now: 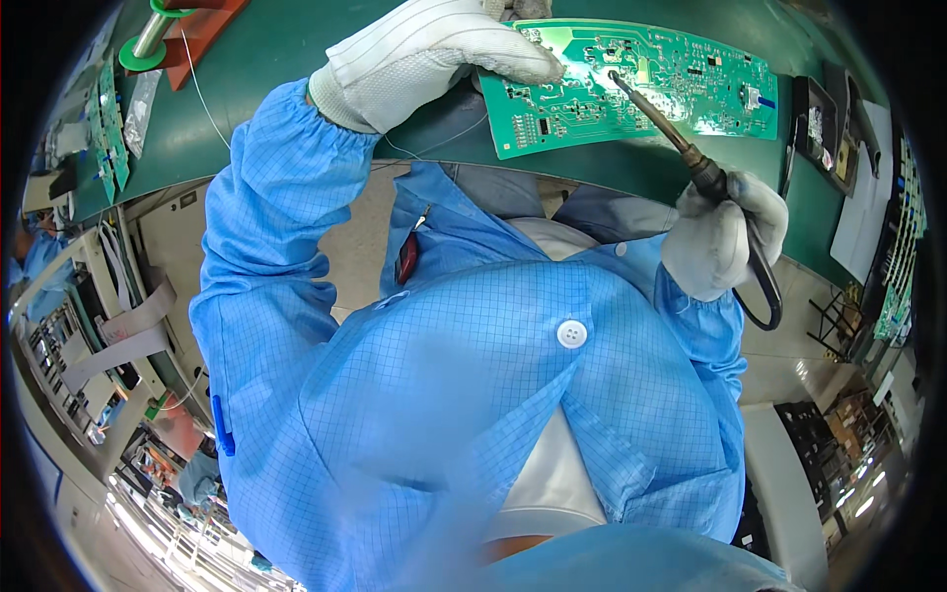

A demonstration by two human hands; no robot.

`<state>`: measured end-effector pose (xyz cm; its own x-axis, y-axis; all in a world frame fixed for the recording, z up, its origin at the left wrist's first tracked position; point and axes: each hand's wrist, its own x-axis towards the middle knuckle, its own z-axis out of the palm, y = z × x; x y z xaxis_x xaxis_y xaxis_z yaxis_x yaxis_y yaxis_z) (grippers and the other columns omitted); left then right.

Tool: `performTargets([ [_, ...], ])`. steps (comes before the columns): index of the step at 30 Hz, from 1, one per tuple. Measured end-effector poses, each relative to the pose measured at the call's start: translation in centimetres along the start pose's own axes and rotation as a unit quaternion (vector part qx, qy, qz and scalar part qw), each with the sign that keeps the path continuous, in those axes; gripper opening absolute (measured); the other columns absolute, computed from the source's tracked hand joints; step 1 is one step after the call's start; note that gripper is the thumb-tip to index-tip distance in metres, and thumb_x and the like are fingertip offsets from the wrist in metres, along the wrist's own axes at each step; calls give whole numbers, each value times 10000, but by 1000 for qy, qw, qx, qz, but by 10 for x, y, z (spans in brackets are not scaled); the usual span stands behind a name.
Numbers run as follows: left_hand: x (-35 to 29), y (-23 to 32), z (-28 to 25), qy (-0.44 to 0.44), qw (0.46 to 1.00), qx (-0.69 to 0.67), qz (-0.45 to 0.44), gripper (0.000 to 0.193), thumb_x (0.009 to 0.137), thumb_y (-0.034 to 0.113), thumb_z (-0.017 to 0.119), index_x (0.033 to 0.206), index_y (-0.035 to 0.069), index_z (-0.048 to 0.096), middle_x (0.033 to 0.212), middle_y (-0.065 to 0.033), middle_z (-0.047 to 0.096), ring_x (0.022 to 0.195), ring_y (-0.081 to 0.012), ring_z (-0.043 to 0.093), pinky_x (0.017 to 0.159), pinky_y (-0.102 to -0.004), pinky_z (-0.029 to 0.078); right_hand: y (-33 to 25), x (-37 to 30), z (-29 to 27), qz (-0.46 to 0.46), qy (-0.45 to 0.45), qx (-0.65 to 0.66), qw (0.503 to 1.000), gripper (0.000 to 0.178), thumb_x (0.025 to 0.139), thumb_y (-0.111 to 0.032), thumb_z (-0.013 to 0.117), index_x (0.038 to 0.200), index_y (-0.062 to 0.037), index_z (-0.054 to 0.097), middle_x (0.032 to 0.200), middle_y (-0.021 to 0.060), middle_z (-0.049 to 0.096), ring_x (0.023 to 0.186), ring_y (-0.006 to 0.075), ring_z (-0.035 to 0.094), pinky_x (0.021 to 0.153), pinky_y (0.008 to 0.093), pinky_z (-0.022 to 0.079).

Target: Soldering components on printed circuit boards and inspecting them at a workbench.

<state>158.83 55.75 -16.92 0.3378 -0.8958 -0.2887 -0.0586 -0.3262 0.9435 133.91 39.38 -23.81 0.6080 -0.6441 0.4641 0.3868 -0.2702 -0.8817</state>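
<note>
Board (592,111) just right of the left hand (434,59), parts facing up, pinched at its left end — thumb laid over the face, other fingers mostly hidden past the far edge. Iron (696,161) in the right hand (725,234), held pen-fashion, fingers curled snugly around the handle, tip aimed forward and leftward at the board, near the left thumb. Through the glare, cannot tell whether touching or just above.

Looks like soldering or touch-up at one spot. Next, probably calls for a steady left grip, a brief dwell at the spot, then a small, straight lift of the tip before any sideways shift. Worth keeping the hot end away from the left thumb.

Just nearward of the board and left hand, near edge of the counter (286,49); past that edge, legs (612,209) below. Trailing nearward from the right hand, cable (764,274) in a loose loop — perhaps apt to snag on the edge. Well left of the left hand, spool (150,41), with wire (199,91) running down toward the left sleeve (276,183); best not caught by that arm. Right of and forward from the right hand, tray (801,107), leaving only a narrow strip beside the board. For moving, more room forward of the board, and nearward of the right hand, off the counter.
</note>
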Motion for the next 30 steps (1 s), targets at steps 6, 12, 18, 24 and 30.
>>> performTargets([
  [6,1,-1,1,-5,1000,-9,6,392,774,269,768,956,6,542,857,-25,512,811,-106,473,706,-249,398,-3,4,15,78,47,-25,995,192,819,-14,510,996,4,582,879,144,613,569,186,601,472,268,489],
  [12,0,-1,-1,-12,1000,-2,9,401,775,270,768,967,2,540,877,-30,520,831,-110,481,726,-251,405,-3,5,19,90,57,-47,993,190,813,-33,507,984,-8,587,855,148,615,551,182,586,445,263,456],
  [18,-1,-1,2,-7,999,-28,25,399,778,263,764,983,1,543,886,-36,522,841,-115,484,734,-257,410,0,6,17,101,39,-34,994,187,834,-47,516,1002,-9,588,794,160,607,574,189,592,462,267,465],
  [24,0,-2,0,-10,1000,-18,3,393,775,259,764,975,5,540,886,-35,519,833,-117,480,728,-257,406,-1,8,15,123,30,-20,992,192,841,-90,531,1006,-10,591,785,158,604,584,196,595,464,271,461],
  [30,-2,0,1,-6,1000,0,-1,403,759,271,781,945,18,530,850,-16,489,808,-103,452,710,-250,389,-4,23,6,97,74,39,992,193,835,-113,558,988,-12,616,820,155,634,657,198,615,568,269,500],
])
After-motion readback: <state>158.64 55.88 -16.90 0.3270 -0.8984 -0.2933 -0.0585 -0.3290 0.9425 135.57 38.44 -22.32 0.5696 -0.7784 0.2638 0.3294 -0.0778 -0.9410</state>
